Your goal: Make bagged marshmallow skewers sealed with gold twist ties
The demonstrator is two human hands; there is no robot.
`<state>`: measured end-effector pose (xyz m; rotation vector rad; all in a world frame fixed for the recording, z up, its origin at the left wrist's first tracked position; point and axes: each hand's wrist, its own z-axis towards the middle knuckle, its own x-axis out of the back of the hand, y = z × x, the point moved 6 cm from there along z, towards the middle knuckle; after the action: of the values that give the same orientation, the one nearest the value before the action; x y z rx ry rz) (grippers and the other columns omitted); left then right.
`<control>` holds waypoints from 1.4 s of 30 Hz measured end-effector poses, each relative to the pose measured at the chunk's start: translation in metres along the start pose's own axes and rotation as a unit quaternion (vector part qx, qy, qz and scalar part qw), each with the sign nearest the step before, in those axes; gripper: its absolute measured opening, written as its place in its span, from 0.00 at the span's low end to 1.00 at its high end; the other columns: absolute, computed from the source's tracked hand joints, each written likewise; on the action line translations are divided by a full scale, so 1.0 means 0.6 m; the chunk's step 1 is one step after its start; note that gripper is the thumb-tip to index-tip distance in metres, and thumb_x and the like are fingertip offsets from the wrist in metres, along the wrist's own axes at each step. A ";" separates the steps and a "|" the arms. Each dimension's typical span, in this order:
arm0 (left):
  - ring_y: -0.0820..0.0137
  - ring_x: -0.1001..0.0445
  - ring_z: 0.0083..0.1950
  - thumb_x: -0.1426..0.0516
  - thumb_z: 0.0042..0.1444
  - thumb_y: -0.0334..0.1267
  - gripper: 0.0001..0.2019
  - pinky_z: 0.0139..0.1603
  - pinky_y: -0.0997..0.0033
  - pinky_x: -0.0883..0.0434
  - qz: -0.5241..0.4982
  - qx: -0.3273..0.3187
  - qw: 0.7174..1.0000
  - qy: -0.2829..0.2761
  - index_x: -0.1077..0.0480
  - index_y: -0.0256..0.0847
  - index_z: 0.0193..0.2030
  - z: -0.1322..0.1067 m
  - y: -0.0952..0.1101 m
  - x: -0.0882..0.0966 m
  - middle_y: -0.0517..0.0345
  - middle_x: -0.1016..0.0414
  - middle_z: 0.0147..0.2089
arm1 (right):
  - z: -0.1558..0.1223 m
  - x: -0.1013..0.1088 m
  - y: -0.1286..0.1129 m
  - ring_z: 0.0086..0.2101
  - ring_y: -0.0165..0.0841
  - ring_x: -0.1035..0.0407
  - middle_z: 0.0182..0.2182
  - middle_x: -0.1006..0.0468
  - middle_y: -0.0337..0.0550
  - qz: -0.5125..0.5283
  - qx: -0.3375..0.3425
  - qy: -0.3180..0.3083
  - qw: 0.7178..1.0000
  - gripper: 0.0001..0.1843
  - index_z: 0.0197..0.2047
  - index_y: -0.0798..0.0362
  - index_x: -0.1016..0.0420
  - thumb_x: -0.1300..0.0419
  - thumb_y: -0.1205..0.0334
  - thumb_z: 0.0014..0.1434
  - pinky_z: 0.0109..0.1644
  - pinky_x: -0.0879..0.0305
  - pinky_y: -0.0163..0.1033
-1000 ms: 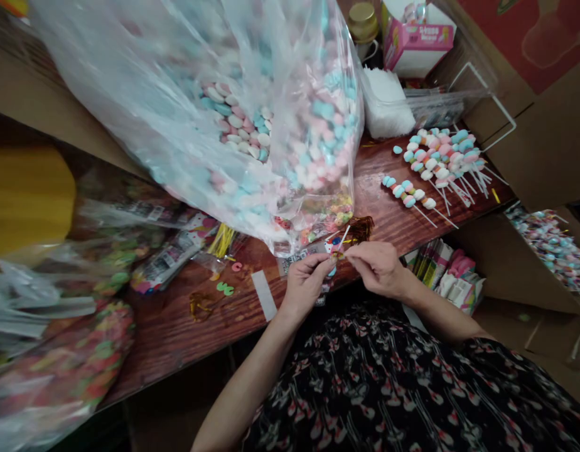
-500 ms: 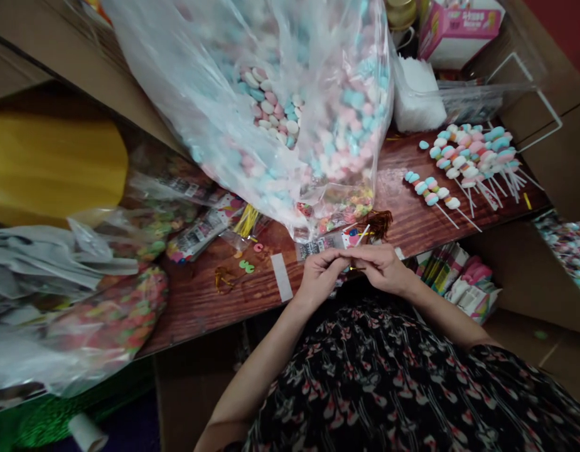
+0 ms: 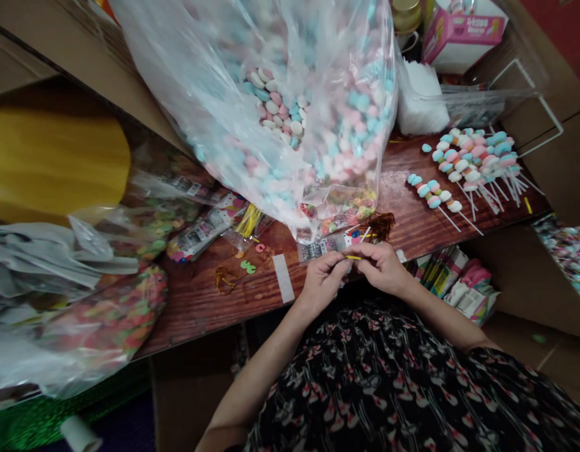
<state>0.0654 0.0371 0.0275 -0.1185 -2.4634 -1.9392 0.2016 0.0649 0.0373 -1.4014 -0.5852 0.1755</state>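
My left hand (image 3: pixel 324 280) and my right hand (image 3: pixel 381 267) meet at the near edge of the wooden table (image 3: pixel 214 307), fingers pinched together. Between them is a thin white stick (image 3: pixel 364 236) and a short yellow twist tie (image 3: pixel 353 257); what else the fingers hold is hidden. Just behind the hands lies a bundle of gold twist ties (image 3: pixel 380 224). A big clear bag of pink, blue and white marshmallow candies (image 3: pixel 290 113) stands right behind them.
Finished candy skewers (image 3: pixel 473 160) lie in a pile at the right of the table, two apart from it (image 3: pixel 434 193). Bags of colourful candy (image 3: pixel 106 320) crowd the left. A pink box (image 3: pixel 462 34), white tissue stack (image 3: pixel 419 97) and yellow roll (image 3: pixel 49 157) surround.
The view has shifted right and up a little. My hands have stayed together at the table edge; the candy seen on the stick a second ago is now hidden by the fingers.
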 end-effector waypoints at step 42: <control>0.77 0.37 0.12 0.31 0.37 0.39 0.09 0.10 0.81 0.41 -0.184 0.334 0.872 -0.306 0.21 0.37 0.24 -0.034 -0.029 -0.041 0.55 0.25 0.18 | -0.049 0.015 -0.076 0.28 0.31 0.34 0.29 0.25 0.42 -0.215 0.496 -0.096 0.836 0.08 0.37 0.49 0.27 0.48 0.64 0.64 0.32 0.37 0.40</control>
<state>0.0880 0.0119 0.0145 -0.3160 -3.6648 -1.0835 0.2133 0.0345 0.0818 -0.2224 -0.7985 0.2137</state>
